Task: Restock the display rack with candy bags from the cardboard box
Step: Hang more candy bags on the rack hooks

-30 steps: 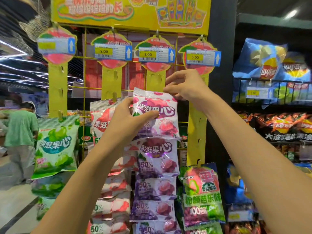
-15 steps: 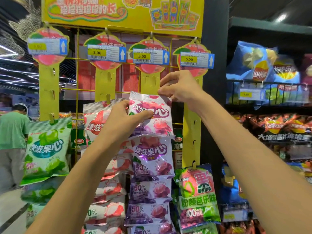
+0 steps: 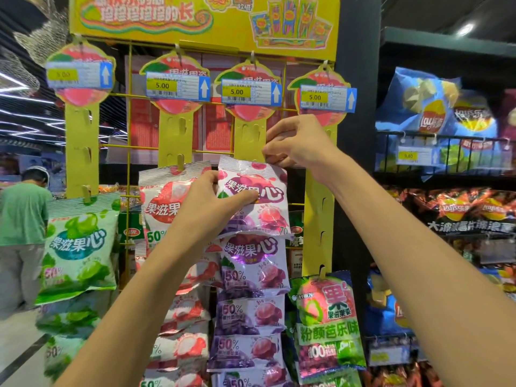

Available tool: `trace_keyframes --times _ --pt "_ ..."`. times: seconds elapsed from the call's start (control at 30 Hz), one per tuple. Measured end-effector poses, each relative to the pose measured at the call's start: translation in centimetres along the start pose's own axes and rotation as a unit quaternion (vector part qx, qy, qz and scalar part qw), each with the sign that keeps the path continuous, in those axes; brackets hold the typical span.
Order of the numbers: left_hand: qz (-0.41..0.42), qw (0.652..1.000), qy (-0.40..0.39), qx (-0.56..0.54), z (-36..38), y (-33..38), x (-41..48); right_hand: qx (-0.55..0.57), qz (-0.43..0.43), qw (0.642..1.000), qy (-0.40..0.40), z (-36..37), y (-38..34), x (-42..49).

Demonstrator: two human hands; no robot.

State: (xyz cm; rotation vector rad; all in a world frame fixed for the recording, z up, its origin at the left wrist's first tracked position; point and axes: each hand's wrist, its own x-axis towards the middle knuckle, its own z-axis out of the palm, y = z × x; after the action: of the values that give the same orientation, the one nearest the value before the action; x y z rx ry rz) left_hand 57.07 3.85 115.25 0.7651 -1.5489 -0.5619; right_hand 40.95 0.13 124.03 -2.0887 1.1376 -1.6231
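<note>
A purple candy bag (image 3: 259, 208) sits at the top of the third yellow hanging strip (image 3: 250, 135) of the display rack (image 3: 128, 169). My left hand (image 3: 208, 203) grips the bag's left side, thumb across its front. My right hand (image 3: 297, 145) pinches the bag's top right edge against the strip. Below it hang several more purple bags (image 3: 251, 263). Red-and-white bags (image 3: 160, 210) fill the second strip, green ones (image 3: 78, 244) the first, and a pink-green bag (image 3: 326, 311) the fourth. The cardboard box is out of view.
Price tags reading 5.00 (image 3: 177, 86) hang at the top of each strip under a yellow header sign (image 3: 203, 18). A dark shelf unit on the right holds chip bags (image 3: 424, 113). A person in a green shirt (image 3: 23, 219) stands at the far left.
The view shifted slightly, so the rack sits a little more to the left. Both hands stay on the purple bag at the strip, my right hand still pinching its top edge.
</note>
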Motion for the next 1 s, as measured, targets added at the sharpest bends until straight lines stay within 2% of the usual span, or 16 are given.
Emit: trace_keyframes --times 0.37,0.5,0.6,1.0 --pt "0.024 0.999 0.01 0.02 -0.2 0.2 0.7 -0.05 -0.013 0.999 0.001 0.1 0.1 0.5" --pt "0.017 0.999 0.014 0.038 -0.2 0.2 1.1 -0.091 -0.004 0.995 -0.044 -0.6 -0.9 1.1" --pt "0.015 0.999 0.011 0.043 -0.2 0.4 1.1 -0.093 -0.002 0.993 -0.073 -1.1 -1.3 1.6" --pt "0.008 0.997 0.018 0.075 -0.5 0.7 1.2 -0.068 -0.001 0.994 -0.09 -1.8 -0.7 2.3"
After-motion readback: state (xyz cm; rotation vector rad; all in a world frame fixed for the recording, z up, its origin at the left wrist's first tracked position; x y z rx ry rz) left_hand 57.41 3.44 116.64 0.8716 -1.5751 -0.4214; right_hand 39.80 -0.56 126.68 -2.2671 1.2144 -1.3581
